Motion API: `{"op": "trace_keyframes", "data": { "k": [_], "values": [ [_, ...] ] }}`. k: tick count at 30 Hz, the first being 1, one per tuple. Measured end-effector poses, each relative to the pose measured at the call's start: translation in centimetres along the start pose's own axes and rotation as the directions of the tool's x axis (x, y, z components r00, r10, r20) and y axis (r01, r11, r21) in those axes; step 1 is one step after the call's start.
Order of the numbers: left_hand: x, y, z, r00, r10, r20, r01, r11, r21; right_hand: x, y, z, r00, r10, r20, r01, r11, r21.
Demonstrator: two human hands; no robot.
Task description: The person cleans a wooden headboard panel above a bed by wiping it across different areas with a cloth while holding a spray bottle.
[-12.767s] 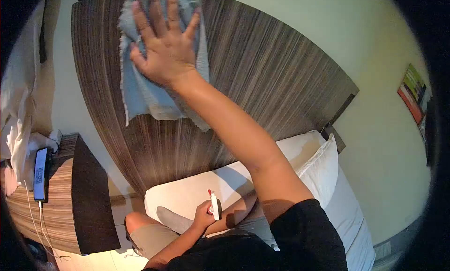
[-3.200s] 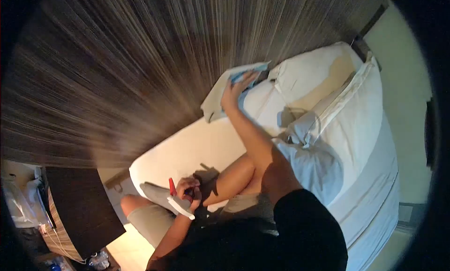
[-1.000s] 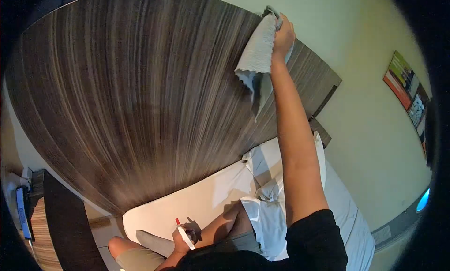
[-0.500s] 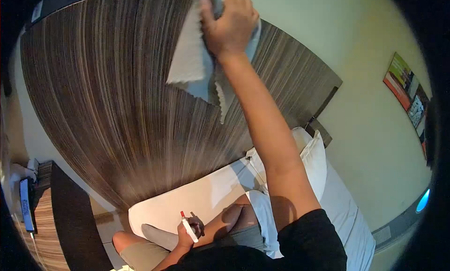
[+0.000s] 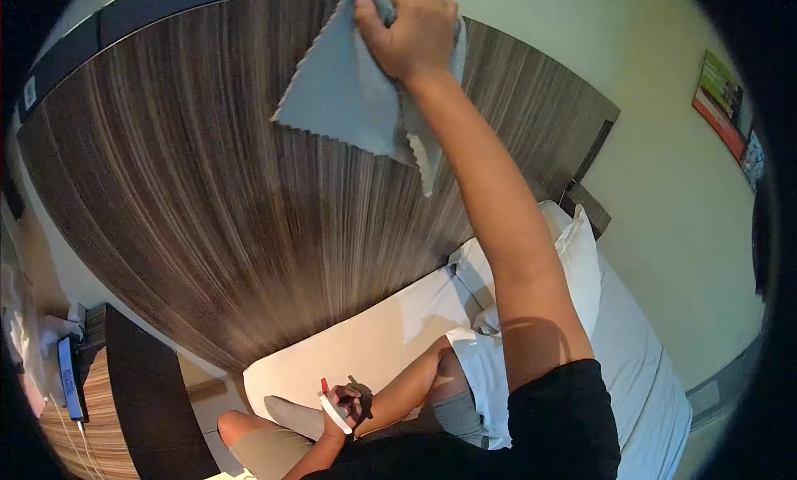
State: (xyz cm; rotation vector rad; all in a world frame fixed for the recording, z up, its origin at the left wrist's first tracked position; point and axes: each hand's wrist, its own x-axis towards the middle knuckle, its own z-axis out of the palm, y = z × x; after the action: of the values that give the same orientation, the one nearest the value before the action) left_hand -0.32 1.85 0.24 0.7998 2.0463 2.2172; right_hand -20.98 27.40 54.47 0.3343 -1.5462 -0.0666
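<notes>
At the top edge of the dark striped wooden headboard (image 5: pixel 249 189), my right hand (image 5: pixel 411 31) grips a grey-blue cloth (image 5: pixel 344 98). The cloth hangs down over the board's face, its scalloped corners loose. Low in the view, above my crossed legs, my left hand (image 5: pixel 340 405) is wrapped round a white spray bottle (image 5: pixel 334 413) with a red nozzle tip. The bottle's body is mostly hidden by the fingers and shadow.
The bed (image 5: pixel 374 318) lies below the headboard, with a white pillow (image 5: pixel 579 260) at right. At left, a phone (image 5: pixel 70 379) with a cable rests on a wooden nightstand (image 5: pixel 154 397). A picture (image 5: pixel 721 106) hangs on the right wall.
My right hand has swept the cloth leftward along the headboard's top from its right part, after being lower near the bed earlier. My left hand still holds the bottle.
</notes>
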Motion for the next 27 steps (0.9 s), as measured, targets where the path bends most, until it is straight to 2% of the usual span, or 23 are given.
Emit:
{"op": "trace_keyframes", "data": {
  "k": [1, 5, 7, 8, 10, 14, 16, 18, 20, 21, 23, 24, 26, 27],
  "values": [
    [0.1, 0.0, -0.1, 0.999, 0.044, 0.023, -0.045, 0.997, 0.068, -0.1, 1.0, -0.2, 0.999, 0.045, -0.004, -0.045, 0.999, -0.026],
    [-0.1, -1.6, -0.1, 0.995, 0.097, 0.017, -0.098, 0.994, 0.046, -1.1, 4.4, -1.3, 0.992, 0.118, 0.039, -0.116, 0.992, -0.053],
    [-0.1, -0.8, 0.1, 0.991, -0.136, 0.008, 0.136, 0.985, -0.107, -1.3, 5.2, -1.0, 0.995, 0.093, -0.026, -0.094, 0.995, -0.042],
    [-0.2, -1.3, 0.0, 0.99, -0.139, 0.008, 0.139, 0.985, -0.106, -1.4, 5.5, -0.8, 0.994, 0.066, -0.087, -0.069, 0.997, -0.032],
    [-0.2, -1.6, -0.4, 0.995, -0.096, 0.021, 0.095, 0.993, 0.07, -1.7, 6.3, -0.3, 0.992, 0.059, -0.112, -0.062, 0.998, -0.018],
    [0.3, 0.1, -0.1, 0.999, -0.019, -0.026, 0.022, 0.991, 0.131, -2.1, 8.2, -0.2, 0.989, 0.101, -0.108, -0.106, 0.993, -0.045],
    [0.4, -0.6, -0.5, 0.997, 0.072, 0.018, -0.074, 0.961, 0.267, -2.6, 9.7, -0.9, 0.987, 0.151, -0.049, -0.153, 0.987, -0.046],
    [0.2, -0.7, -0.2, 0.999, 0.029, -0.023, -0.023, 0.975, 0.222, -3.4, 12.8, -1.0, 0.981, 0.193, 0.011, -0.192, 0.98, -0.047],
    [0.1, -0.3, -0.1, 0.998, -0.016, -0.062, 0.026, 0.985, 0.171, -4.3, 18.0, 0.3, 0.987, 0.122, -0.104, -0.14, 0.972, -0.188],
    [0.3, 0.2, 0.0, 0.999, 0.004, -0.053, 0.005, 0.985, 0.172, -4.3, 18.1, -0.2, 0.987, 0.12, -0.106, -0.138, 0.973, -0.185],
    [0.2, -0.3, -0.1, 0.999, 0.024, -0.044, -0.017, 0.986, 0.166, -4.6, 18.0, -1.0, 0.971, 0.021, -0.24, -0.039, 0.997, -0.068],
    [0.3, -1.0, 0.0, 0.997, 0.035, -0.065, -0.023, 0.985, 0.169, -4.7, 18.1, -1.2, 0.971, 0.016, -0.239, -0.033, 0.997, -0.067],
    [-0.3, -2.0, 0.0, 0.995, 0.045, -0.09, -0.029, 0.985, 0.168, -4.9, 18.0, -1.3, 0.979, 0.13, -0.154, -0.146, 0.985, -0.096],
    [-0.1, -0.9, 0.0, 0.996, -0.006, -0.09, 0.02, 0.988, 0.151, -4.8, 17.6, -1.3, 0.98, 0.126, -0.152, -0.141, 0.985, -0.095]
  ]
}}
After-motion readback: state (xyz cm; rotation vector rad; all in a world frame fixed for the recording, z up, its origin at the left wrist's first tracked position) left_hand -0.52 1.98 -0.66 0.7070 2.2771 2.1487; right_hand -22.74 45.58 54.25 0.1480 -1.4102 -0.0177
